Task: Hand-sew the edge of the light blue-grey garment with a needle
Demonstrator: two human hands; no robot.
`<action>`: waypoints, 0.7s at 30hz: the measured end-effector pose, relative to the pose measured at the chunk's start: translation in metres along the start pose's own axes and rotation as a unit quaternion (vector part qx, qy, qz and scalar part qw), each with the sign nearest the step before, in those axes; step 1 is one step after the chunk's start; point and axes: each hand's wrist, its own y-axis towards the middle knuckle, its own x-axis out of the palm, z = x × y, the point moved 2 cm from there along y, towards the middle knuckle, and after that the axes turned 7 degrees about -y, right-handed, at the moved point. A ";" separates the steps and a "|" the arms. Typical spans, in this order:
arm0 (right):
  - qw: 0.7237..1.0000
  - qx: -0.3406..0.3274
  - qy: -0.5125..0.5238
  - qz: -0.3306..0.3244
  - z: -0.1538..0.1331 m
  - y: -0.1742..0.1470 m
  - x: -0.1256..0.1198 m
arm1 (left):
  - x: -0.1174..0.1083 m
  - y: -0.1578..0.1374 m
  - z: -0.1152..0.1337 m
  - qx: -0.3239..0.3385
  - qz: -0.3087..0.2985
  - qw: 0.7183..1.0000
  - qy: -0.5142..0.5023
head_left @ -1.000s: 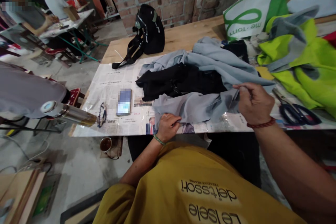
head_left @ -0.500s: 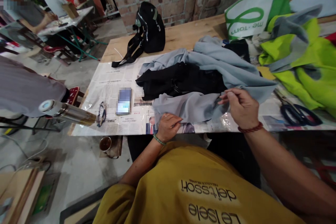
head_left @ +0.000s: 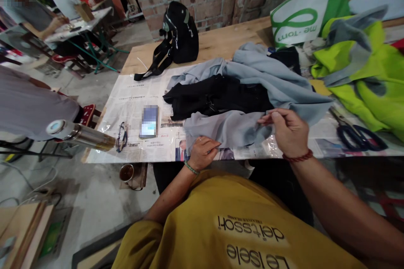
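A strip of thin grey cloth point(head_left: 225, 128) lies rumpled along the table's front side. My left hand point(head_left: 203, 153) rests at its near left edge, fingers closed on the cloth. At the cloth's right end, my right hand point(head_left: 288, 132) is pinched, thumb against forefinger. Whatever is between those fingertips is too small to make out; the other fingers reach over the cloth. Just behind lies a folded black garment point(head_left: 217, 96), and beyond it a larger blue-grey garment point(head_left: 268, 69). Dark-handled scissors point(head_left: 358, 134) lie to the right of my right hand.
Newspaper under clear plastic point(head_left: 110, 101) covers the table. A phone point(head_left: 148, 122), glasses point(head_left: 122, 136) and a flask point(head_left: 82, 134) are left. A black bag point(head_left: 181, 33) stands behind; a green-white bag point(head_left: 307, 12) and yellow-green garments point(head_left: 362, 75) are right. People sit at the left.
My right hand has shifted slightly left and downward, its fingers still pinched over the cloth's end. My left hand has barely moved.
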 end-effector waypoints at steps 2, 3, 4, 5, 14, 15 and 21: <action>0.999 -0.016 0.004 0.041 0.001 0.007 -0.007 | 0.000 0.000 0.000 0.002 0.004 1.000 -0.001; 0.998 -0.025 0.002 0.060 0.002 0.010 -0.011 | -0.001 0.000 0.001 0.004 0.008 1.000 -0.001; 0.996 -0.035 0.001 0.082 0.003 0.014 -0.015 | -0.001 0.000 0.001 0.007 0.013 1.000 -0.002; 0.993 -0.046 0.000 0.105 0.004 0.016 -0.019 | -0.001 0.000 0.001 0.011 0.017 1.000 -0.002; 0.997 -0.031 -0.026 0.059 0.002 0.000 -0.012 | -0.004 -0.006 -0.002 0.000 0.055 0.998 0.010; 0.999 -0.021 -0.026 0.014 0.002 -0.007 -0.005 | -0.004 -0.006 -0.002 0.003 0.055 0.998 0.010; 0.967 -0.098 -0.104 -0.209 -0.004 -0.050 0.041 | -0.003 -0.004 0.001 0.010 0.037 0.999 0.021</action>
